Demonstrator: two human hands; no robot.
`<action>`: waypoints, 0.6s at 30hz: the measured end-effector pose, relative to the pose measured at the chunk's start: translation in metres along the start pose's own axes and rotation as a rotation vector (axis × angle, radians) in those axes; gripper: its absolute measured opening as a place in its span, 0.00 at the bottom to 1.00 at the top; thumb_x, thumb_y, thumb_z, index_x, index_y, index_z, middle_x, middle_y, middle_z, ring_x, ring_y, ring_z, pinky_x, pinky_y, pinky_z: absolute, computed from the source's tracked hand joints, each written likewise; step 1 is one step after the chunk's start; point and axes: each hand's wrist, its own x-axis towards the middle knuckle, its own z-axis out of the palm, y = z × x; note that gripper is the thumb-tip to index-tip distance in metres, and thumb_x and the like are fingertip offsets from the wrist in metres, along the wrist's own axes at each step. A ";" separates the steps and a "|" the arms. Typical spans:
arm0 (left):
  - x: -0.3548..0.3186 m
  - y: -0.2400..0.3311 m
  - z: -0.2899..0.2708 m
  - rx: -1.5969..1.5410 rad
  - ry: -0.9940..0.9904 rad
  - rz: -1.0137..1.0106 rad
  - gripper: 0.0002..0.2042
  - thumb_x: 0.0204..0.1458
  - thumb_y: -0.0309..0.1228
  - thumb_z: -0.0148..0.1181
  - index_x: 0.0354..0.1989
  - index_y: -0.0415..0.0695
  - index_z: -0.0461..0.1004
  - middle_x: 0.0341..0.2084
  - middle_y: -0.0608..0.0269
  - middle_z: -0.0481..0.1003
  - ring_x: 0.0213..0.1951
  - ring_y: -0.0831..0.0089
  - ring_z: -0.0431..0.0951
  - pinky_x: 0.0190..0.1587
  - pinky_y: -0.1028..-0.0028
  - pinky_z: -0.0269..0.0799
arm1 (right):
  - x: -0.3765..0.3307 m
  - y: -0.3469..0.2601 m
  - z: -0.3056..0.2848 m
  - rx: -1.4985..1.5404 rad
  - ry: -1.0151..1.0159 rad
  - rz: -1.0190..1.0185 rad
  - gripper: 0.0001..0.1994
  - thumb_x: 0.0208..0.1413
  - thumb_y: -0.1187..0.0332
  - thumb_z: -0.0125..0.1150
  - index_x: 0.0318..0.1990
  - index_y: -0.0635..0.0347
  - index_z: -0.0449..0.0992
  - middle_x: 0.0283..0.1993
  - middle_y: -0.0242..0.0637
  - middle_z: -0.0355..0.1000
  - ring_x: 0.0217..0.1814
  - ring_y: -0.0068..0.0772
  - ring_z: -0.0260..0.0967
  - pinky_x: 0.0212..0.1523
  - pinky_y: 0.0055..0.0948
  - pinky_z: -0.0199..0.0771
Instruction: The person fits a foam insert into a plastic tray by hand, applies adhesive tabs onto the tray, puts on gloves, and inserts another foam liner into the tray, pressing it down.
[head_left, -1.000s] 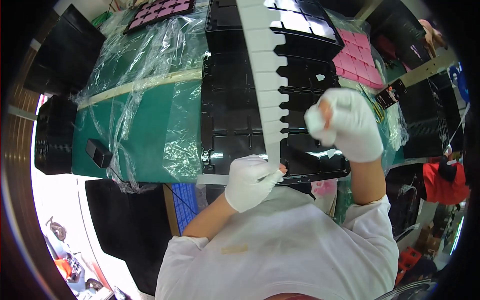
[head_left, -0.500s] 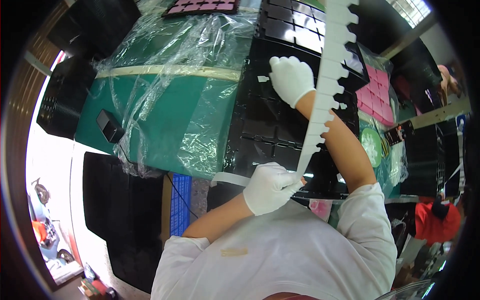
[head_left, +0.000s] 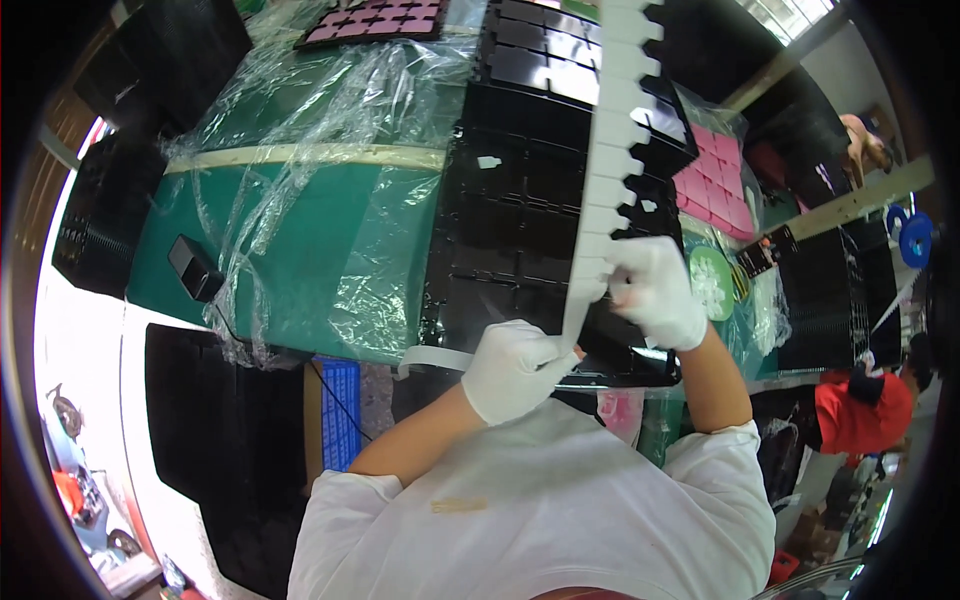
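Left hand (head_left: 518, 373) pinches the lower end of the white notched strip (head_left: 613, 130), top centre to lower centre in the head view; right hand (head_left: 657, 295) curled at its right edge, grip too blurred to tell, and uneven pulling could tear it.

Here's my green table (head_left: 255, 232), and I've got the black tray (head_left: 490, 225) on it! Left of that tray, crinkled film (head_left: 365, 105) sprawls over a wooden strip (head_left: 320, 156), black box (head_left: 195, 268) nearby; right of it, a green dish (head_left: 713, 313), then pink blocks (head_left: 712, 185) beyond.
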 end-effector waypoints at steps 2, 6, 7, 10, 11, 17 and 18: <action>-0.004 0.000 0.002 -0.054 0.114 -0.010 0.04 0.47 0.26 0.66 0.23 0.41 0.81 0.15 0.59 0.76 0.19 0.65 0.76 0.24 0.70 0.71 | -0.007 -0.034 0.015 -0.057 0.050 0.058 0.18 0.57 0.56 0.63 0.31 0.66 0.78 0.21 0.32 0.72 0.19 0.16 0.63 0.21 0.19 0.61; -0.002 0.009 -0.006 -0.145 0.116 -0.158 0.04 0.51 0.28 0.64 0.27 0.43 0.82 0.14 0.59 0.74 0.19 0.64 0.76 0.26 0.69 0.70 | -0.018 -0.050 0.015 0.427 0.278 0.359 0.10 0.54 0.73 0.62 0.23 0.65 0.74 0.19 0.30 0.70 0.20 0.16 0.63 0.22 0.20 0.63; -0.003 0.008 -0.004 -0.144 0.119 -0.162 0.04 0.51 0.28 0.64 0.27 0.43 0.82 0.14 0.59 0.74 0.19 0.64 0.76 0.26 0.69 0.70 | -0.016 -0.056 0.020 0.350 0.377 0.366 0.10 0.54 0.74 0.62 0.22 0.65 0.73 0.18 0.30 0.69 0.19 0.16 0.63 0.22 0.21 0.62; -0.005 0.001 0.000 0.003 0.123 0.013 0.02 0.49 0.25 0.65 0.27 0.42 0.82 0.16 0.63 0.78 0.19 0.69 0.77 0.24 0.74 0.71 | -0.021 -0.045 0.022 -0.335 0.462 -0.073 0.09 0.53 0.76 0.61 0.22 0.65 0.72 0.17 0.31 0.65 0.18 0.19 0.62 0.21 0.22 0.59; -0.005 0.002 -0.002 0.007 0.131 0.002 0.02 0.49 0.25 0.65 0.27 0.42 0.82 0.16 0.63 0.78 0.19 0.69 0.77 0.24 0.74 0.71 | -0.022 -0.050 0.025 -0.328 0.450 -0.076 0.09 0.53 0.76 0.61 0.22 0.65 0.72 0.17 0.31 0.65 0.18 0.19 0.62 0.21 0.22 0.59; -0.012 0.001 -0.029 0.200 0.227 -0.023 0.03 0.45 0.22 0.65 0.28 0.44 0.81 0.16 0.64 0.77 0.21 0.66 0.77 0.27 0.70 0.71 | -0.035 -0.063 0.055 -0.341 0.708 0.052 0.10 0.51 0.78 0.62 0.21 0.67 0.70 0.16 0.34 0.61 0.15 0.21 0.59 0.17 0.25 0.54; -0.014 0.001 -0.037 0.275 0.258 -0.008 0.05 0.41 0.21 0.65 0.28 0.45 0.80 0.17 0.65 0.77 0.22 0.65 0.78 0.27 0.71 0.71 | -0.039 -0.069 0.058 -0.173 0.650 0.161 0.12 0.53 0.76 0.62 0.19 0.66 0.69 0.15 0.32 0.62 0.16 0.20 0.59 0.17 0.23 0.53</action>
